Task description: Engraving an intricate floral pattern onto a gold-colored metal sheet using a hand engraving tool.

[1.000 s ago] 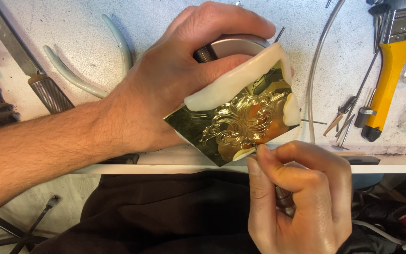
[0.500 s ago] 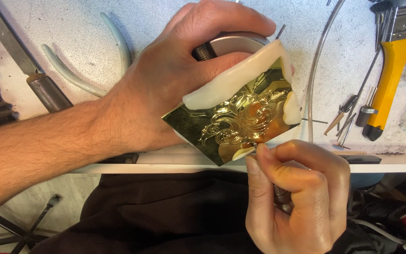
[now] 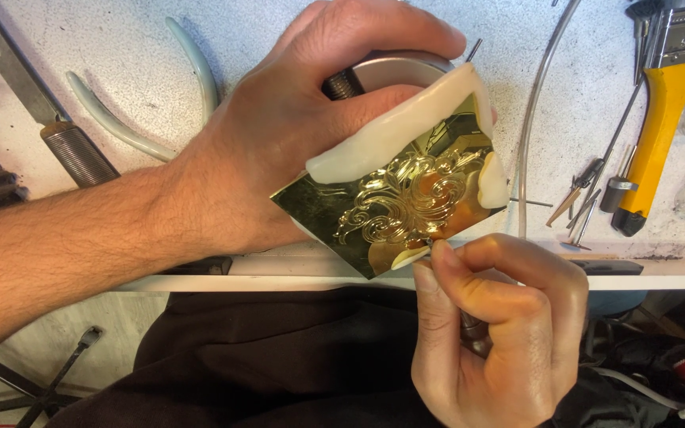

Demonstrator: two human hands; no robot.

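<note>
A shiny brass plate (image 3: 374,214) engraved with scrollwork sits tilted on a round metal holder (image 3: 394,70), fixed by cream-coloured putty (image 3: 394,135) along its top and right edges. My left hand (image 3: 279,127) wraps over the holder and putty from the left, gripping it. My right hand (image 3: 501,325) is below the plate, fingers pinched on a thin engraving tool (image 3: 469,329) whose tip touches the plate's lower edge. Most of the tool is hidden inside the fist.
On the white bench (image 3: 120,63) lie pale-handled pliers (image 3: 160,111), a knurled-handle file (image 3: 49,119) at left, a yellow-handled brush (image 3: 660,119), small hand tools (image 3: 588,190) and a thin clear tube (image 3: 533,119) at right. The bench edge runs just below the plate.
My left hand has turned the holder and plate slightly. My right hand stays at the plate's lower edge with the tool tip barely shifted.
</note>
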